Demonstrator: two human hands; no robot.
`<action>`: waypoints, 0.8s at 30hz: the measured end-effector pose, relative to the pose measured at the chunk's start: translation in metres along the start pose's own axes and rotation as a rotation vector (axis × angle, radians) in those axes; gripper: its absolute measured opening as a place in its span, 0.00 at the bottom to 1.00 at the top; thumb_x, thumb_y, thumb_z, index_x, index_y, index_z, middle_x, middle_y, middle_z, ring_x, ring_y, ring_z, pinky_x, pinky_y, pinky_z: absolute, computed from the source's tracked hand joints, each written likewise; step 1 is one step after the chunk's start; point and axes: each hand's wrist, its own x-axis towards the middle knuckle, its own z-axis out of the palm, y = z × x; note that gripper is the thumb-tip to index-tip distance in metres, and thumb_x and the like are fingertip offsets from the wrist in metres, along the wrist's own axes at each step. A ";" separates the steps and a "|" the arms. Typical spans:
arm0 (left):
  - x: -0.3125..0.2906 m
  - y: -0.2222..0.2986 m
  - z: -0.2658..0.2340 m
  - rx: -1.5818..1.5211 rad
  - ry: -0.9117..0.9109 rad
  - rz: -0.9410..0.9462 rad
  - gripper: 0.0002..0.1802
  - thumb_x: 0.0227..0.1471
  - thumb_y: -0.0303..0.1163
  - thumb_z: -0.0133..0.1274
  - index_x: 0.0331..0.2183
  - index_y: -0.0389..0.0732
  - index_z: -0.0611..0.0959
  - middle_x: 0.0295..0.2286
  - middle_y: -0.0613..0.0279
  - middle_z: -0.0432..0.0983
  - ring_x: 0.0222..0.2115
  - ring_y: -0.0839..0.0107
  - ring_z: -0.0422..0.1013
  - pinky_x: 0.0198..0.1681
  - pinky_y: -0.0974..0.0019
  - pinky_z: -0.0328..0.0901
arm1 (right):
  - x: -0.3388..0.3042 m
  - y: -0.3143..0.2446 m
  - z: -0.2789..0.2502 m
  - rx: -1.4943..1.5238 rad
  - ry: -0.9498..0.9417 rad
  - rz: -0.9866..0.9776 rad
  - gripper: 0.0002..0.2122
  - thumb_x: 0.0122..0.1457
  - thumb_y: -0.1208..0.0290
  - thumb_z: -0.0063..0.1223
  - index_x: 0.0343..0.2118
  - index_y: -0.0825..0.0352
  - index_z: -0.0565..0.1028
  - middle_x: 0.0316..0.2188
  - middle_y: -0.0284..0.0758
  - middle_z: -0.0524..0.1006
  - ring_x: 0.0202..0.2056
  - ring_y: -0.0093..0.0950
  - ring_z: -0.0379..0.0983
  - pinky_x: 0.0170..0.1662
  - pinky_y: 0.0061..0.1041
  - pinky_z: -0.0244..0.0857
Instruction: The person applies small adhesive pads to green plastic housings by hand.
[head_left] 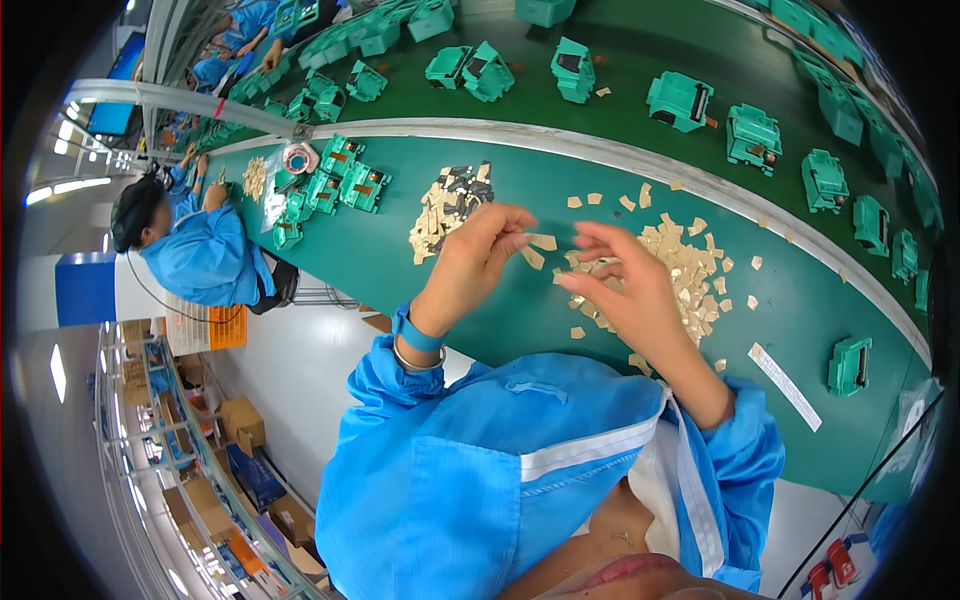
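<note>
My left hand (472, 262), a blue band on its wrist, pinches small cream-coloured flat pieces (543, 242) between thumb and fingers. Their ends stick out towards my other hand. My right hand (632, 290) is beside it, thumb and curved fingers apart; a small pale speck shows at the thumb tip, too small to make out. Under and beyond the right hand spreads a loose heap of cream pieces (695, 270). Just past my left hand lies a second heap of mixed cream and black pieces (450, 205). Both heaps are on the green table (540, 325).
A raised pale rail (520, 132) separates the table from a dark green belt carrying several green plastic housings (682, 100). More housings (362, 186) and a tape roll (299, 158) are at left. A co-worker (205, 250) sits there. At right are a paper strip (785, 385) and one housing (849, 366).
</note>
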 end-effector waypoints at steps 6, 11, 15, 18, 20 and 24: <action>0.002 -0.008 -0.003 0.126 -0.051 0.095 0.12 0.46 0.23 0.54 0.37 0.37 0.77 0.29 0.60 0.73 0.31 0.68 0.70 0.34 0.69 0.65 | 0.021 0.026 0.003 0.116 -0.181 0.262 0.07 0.50 0.75 0.56 0.31 0.71 0.75 0.22 0.32 0.76 0.23 0.19 0.71 0.26 0.19 0.66; 0.005 -0.014 -0.006 0.784 0.110 0.363 0.17 0.40 0.26 0.58 0.37 0.39 0.79 0.36 0.61 0.74 0.37 0.61 0.70 0.41 0.60 0.64 | 0.015 0.018 -0.009 0.294 -0.127 0.413 0.06 0.51 0.76 0.55 0.30 0.73 0.75 0.22 0.32 0.76 0.22 0.17 0.70 0.25 0.16 0.65; 0.004 0.016 0.015 0.597 0.143 0.598 0.18 0.35 0.28 0.59 0.35 0.40 0.80 0.36 0.62 0.72 0.40 0.62 0.68 0.41 0.57 0.63 | 0.004 0.006 -0.020 0.488 -0.138 0.483 0.06 0.51 0.77 0.55 0.31 0.74 0.75 0.23 0.33 0.76 0.22 0.17 0.70 0.26 0.15 0.65; 0.003 0.019 0.020 0.508 0.125 0.723 0.19 0.32 0.27 0.59 0.34 0.39 0.79 0.32 0.63 0.73 0.35 0.64 0.69 0.37 0.59 0.63 | -0.005 -0.002 -0.026 0.499 -0.137 0.480 0.07 0.51 0.77 0.56 0.31 0.73 0.75 0.23 0.32 0.76 0.22 0.17 0.69 0.27 0.15 0.65; 0.004 0.023 0.025 0.446 0.098 0.763 0.20 0.30 0.26 0.59 0.33 0.38 0.79 0.30 0.63 0.73 0.33 0.64 0.69 0.35 0.60 0.63 | -0.013 -0.002 -0.029 0.485 -0.132 0.464 0.06 0.51 0.76 0.57 0.31 0.72 0.75 0.23 0.31 0.75 0.23 0.16 0.69 0.27 0.15 0.65; 0.005 0.040 0.043 0.142 0.074 0.625 0.12 0.35 0.20 0.58 0.30 0.36 0.79 0.25 0.61 0.73 0.29 0.64 0.69 0.31 0.64 0.64 | -0.023 -0.003 -0.034 0.079 0.089 0.015 0.05 0.50 0.78 0.56 0.31 0.70 0.75 0.25 0.31 0.75 0.25 0.18 0.70 0.29 0.16 0.64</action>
